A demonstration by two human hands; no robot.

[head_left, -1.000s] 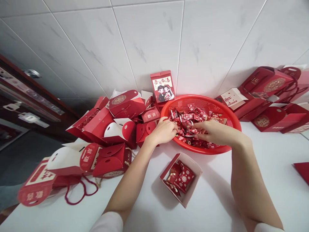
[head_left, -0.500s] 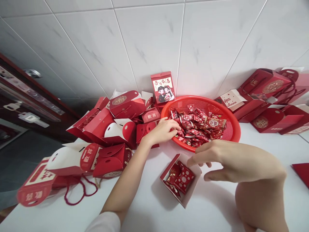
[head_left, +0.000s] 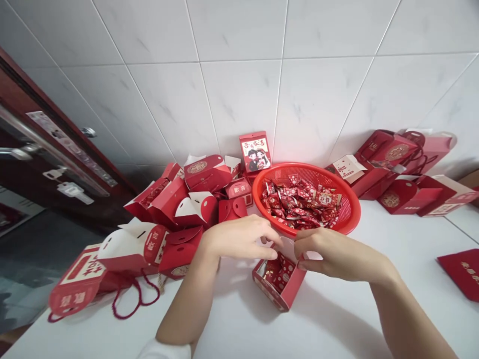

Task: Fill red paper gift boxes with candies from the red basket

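Observation:
A small open red box (head_left: 288, 294) stands on the white table in front of me, with red wrapped candies (head_left: 286, 273) inside. My left hand (head_left: 243, 238) is over the box's left rim, thumb and fingers apart, and I see nothing between them. On the other side, my right hand (head_left: 329, 254) pinches the upper right edge of the box between thumb and fingers. Just behind both hands sits a red plastic basket (head_left: 352, 207), holding a heap of similar wrapped candies (head_left: 299, 202).
Several red gift boxes (head_left: 207, 172) crowd the left side, some with cord handles. More boxes (head_left: 407, 194) stand at the right by the tiled wall. A picture box (head_left: 256, 152) leans behind the basket. A flat red packet (head_left: 462, 271) lies far right.
My left hand has come out of the basket and down to the box. My right hand has closed on the box's edge. The view has tipped upward a little.

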